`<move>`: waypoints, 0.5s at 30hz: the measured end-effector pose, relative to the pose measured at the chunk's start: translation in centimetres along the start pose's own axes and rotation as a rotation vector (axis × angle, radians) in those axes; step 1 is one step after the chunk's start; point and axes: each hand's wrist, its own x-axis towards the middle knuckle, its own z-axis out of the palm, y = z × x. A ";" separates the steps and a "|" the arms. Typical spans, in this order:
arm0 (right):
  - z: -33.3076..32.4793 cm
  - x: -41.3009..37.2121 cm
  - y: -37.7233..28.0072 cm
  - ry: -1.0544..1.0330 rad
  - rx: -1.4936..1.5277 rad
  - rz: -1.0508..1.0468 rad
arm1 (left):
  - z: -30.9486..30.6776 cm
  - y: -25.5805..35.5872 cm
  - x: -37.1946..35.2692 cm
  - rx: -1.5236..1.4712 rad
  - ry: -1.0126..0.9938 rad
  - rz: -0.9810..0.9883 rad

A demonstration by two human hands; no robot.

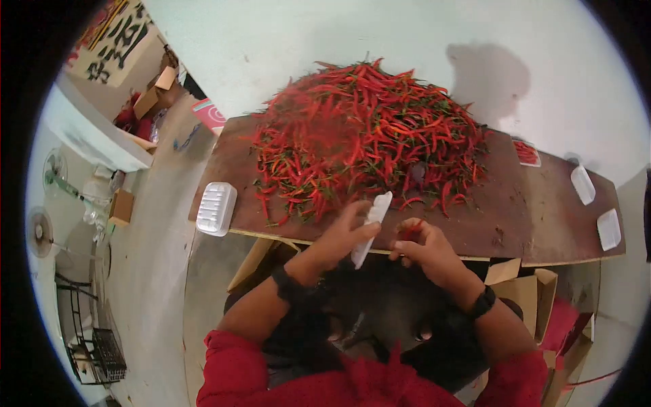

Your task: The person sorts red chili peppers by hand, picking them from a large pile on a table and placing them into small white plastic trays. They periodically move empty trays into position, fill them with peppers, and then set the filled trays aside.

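My left hand (339, 236) grips a white foam tray (380, 207), which is tipped up on its side just in front of the table's near edge. To the right of the tray, my right hand (431, 249) is closed, its fingers curled around a bit of red that looks like a chili pepper (411, 233); most of it is hidden by the fingers. Beyond both hands rises a large heap of red chili peppers (366, 129) with green stems, spread over the brown table (502, 224).
A stack of white foam trays (216, 209) stands at the table's left corner. On the right lie a filled tray of chilies (527, 153) and two white trays, one (582, 185) behind the other (609, 229). Cardboard boxes (522, 298) sit below the table.
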 end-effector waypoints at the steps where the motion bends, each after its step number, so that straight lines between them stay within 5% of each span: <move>1: 0.0 -0.1 0.0 0.013 0.007 -0.001 | 0.7 -0.3 0.2 0.005 -0.013 -0.004; 15: -2.5 -1.6 0.1 0.064 -0.055 -0.053 | 5.4 -0.3 2.6 -0.021 -0.070 0.069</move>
